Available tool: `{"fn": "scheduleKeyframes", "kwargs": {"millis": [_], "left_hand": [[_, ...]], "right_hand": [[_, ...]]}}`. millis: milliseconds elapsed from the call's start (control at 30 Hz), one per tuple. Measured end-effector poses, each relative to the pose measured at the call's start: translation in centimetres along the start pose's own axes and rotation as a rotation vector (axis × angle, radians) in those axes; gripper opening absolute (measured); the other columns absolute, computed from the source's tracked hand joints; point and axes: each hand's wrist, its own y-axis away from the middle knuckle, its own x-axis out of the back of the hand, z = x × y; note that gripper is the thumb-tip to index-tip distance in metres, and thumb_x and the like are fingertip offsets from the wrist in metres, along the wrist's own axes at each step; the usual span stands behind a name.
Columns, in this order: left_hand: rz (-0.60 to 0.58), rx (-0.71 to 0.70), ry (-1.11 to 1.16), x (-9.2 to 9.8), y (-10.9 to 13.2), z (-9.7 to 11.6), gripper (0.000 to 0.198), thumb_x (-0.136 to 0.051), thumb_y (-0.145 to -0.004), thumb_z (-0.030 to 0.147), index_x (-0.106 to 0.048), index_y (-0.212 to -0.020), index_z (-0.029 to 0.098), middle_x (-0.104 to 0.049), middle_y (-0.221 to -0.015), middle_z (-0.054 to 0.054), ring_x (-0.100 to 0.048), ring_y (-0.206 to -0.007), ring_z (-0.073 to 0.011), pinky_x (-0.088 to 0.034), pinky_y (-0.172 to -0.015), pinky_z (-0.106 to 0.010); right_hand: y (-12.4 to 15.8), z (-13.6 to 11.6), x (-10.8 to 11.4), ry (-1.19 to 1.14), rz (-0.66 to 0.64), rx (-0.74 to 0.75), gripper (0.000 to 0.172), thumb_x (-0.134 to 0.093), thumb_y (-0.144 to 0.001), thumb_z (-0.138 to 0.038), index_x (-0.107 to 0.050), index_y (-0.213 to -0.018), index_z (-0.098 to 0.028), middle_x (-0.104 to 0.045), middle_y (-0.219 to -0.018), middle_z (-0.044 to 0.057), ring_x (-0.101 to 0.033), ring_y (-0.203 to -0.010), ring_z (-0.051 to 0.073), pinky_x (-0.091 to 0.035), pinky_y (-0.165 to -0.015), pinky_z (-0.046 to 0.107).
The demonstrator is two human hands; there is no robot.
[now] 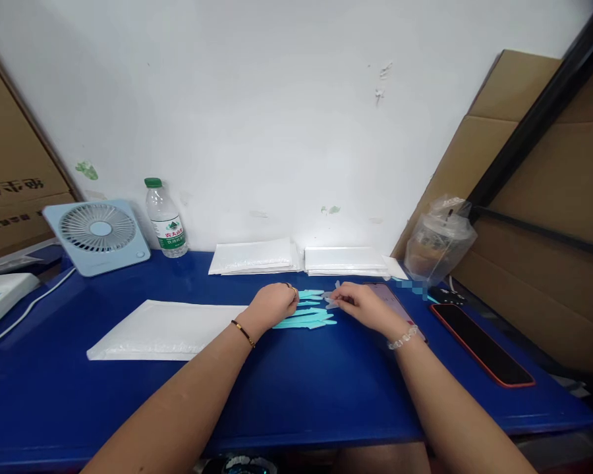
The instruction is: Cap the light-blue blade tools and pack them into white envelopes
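Observation:
Several thin turquoise pieces (309, 320) lie in a loose row on the blue table (326, 395). My left hand (275, 304) is closed at their left ends, its fingers curled; what it grips, if anything, is hidden. To the right of the pieces, my right hand (358, 301) pinches a small translucent piece (332, 299) between thumb and fingers. A white padded envelope (163, 330) lies flat to the left, partly behind my left forearm.
Two stacks of white envelopes (257, 257) rest against the wall. A blue fan (99, 232) and water bottle (166, 220) stand back left. On the right are a bagged drink cup (437, 240), a red-edged phone (481, 345) and another phone (393, 301) beneath my right wrist.

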Motion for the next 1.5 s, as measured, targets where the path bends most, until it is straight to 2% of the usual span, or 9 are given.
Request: {"fn": "scheduleKeyframes", "kwargs": {"millis": [167,600,733,833,933,1033,1167,1333,1500], "left_hand": [[0.063,-0.039,0.113,0.1,0.1,-0.4,0.015,-0.045,-0.078,0.016,-0.057,-0.068,0.017,-0.062,-0.076,-0.004,-0.056,-0.065,-0.0136,-0.036,-0.056,-0.022],[0.072,-0.103,0.182,0.3,0.1,0.2,0.021,-0.043,-0.086,0.021,-0.062,-0.079,0.018,-0.065,-0.085,-0.003,-0.059,-0.075,-0.0151,-0.041,-0.065,-0.024],[0.111,-0.042,0.167,0.3,0.1,0.0,0.021,-0.045,-0.087,0.023,-0.063,-0.098,0.02,-0.064,-0.099,-0.004,-0.058,-0.091,-0.0183,-0.043,-0.075,-0.026],[0.102,-0.006,0.186,0.2,0.2,-0.5,0.026,-0.055,-0.082,0.032,-0.061,-0.105,0.022,-0.062,-0.106,-0.004,-0.057,-0.095,-0.0195,-0.043,-0.075,-0.026],[-0.012,-0.018,0.181,0.1,0.3,-0.7,0.022,-0.059,-0.079,0.036,-0.064,-0.096,0.023,-0.064,-0.095,-0.002,-0.058,-0.084,-0.0184,-0.042,-0.064,-0.025],[-0.073,-0.012,0.138,0.1,0.3,-0.3,0.012,-0.057,-0.079,0.029,-0.065,-0.085,0.021,-0.065,-0.085,-0.002,-0.058,-0.076,-0.017,-0.039,-0.059,-0.024],[-0.054,0.013,0.073,0.1,0.2,0.5,0.012,-0.054,-0.078,0.023,-0.065,-0.082,0.02,-0.066,-0.084,-0.003,-0.059,-0.075,-0.017,-0.04,-0.06,-0.024],[-0.045,0.04,0.1,-0.3,0.2,0.4,0.013,-0.053,-0.077,0.024,-0.064,-0.083,0.019,-0.065,-0.085,-0.004,-0.059,-0.074,-0.0167,-0.042,-0.063,-0.024],[-0.05,0.035,0.2,-0.3,0.2,-0.2,0.016,-0.048,-0.081,0.025,-0.062,-0.077,0.019,-0.065,-0.081,-0.003,-0.058,-0.072,-0.0153,-0.041,-0.061,-0.023]], "right_hand": [[-0.2,-0.1,-0.3,-0.056,0.059,0.019,0.022,-0.049,-0.088,-0.03,-0.068,-0.094,-0.022,-0.064,-0.088,0.004,-0.059,-0.077,0.016,-0.045,-0.068,0.026],[-0.6,-1.1,-1.4,-0.142,0.069,0.05,0.021,-0.052,-0.087,-0.03,-0.069,-0.095,-0.022,-0.065,-0.088,0.005,-0.059,-0.075,0.015,-0.046,-0.066,0.027],[-0.4,-0.7,-0.8,-0.068,0.138,0.004,0.019,-0.051,-0.086,-0.027,-0.067,-0.093,-0.021,-0.064,-0.088,0.004,-0.059,-0.074,0.015,-0.045,-0.065,0.026],[-0.1,0.3,-0.1,0.026,0.077,-0.004,0.013,-0.055,-0.083,-0.025,-0.066,-0.084,-0.02,-0.062,-0.084,0.003,-0.058,-0.07,0.014,-0.044,-0.064,0.025],[-0.1,0.9,-0.1,0.083,-0.023,0.008,0.008,-0.062,-0.077,-0.023,-0.067,-0.083,-0.02,-0.062,-0.081,0.003,-0.057,-0.068,0.014,-0.043,-0.062,0.025],[-0.3,0.8,-0.7,0.138,-0.039,0.008,0.006,-0.059,-0.076,-0.017,-0.065,-0.077,-0.019,-0.061,-0.075,0.003,-0.056,-0.066,0.015,-0.042,-0.061,0.024],[-0.5,0.2,-1.1,0.125,-0.01,-0.022,0.009,-0.054,-0.075,-0.012,-0.06,-0.073,-0.017,-0.06,-0.07,0.002,-0.053,-0.062,0.013,-0.039,-0.058,0.024],[-0.2,0.0,-0.3,-0.076,-0.024,-0.082,0.02,-0.046,-0.086,-0.03,-0.061,-0.084,-0.018,-0.061,-0.072,0.001,-0.051,-0.063,0.013,-0.038,-0.057,0.023],[0.0,0.0,0.0,-0.157,-0.052,-0.074,0.024,-0.048,-0.086,-0.036,-0.065,-0.088,-0.018,-0.062,-0.075,0.002,-0.052,-0.065,0.014,-0.039,-0.059,0.024]]}}
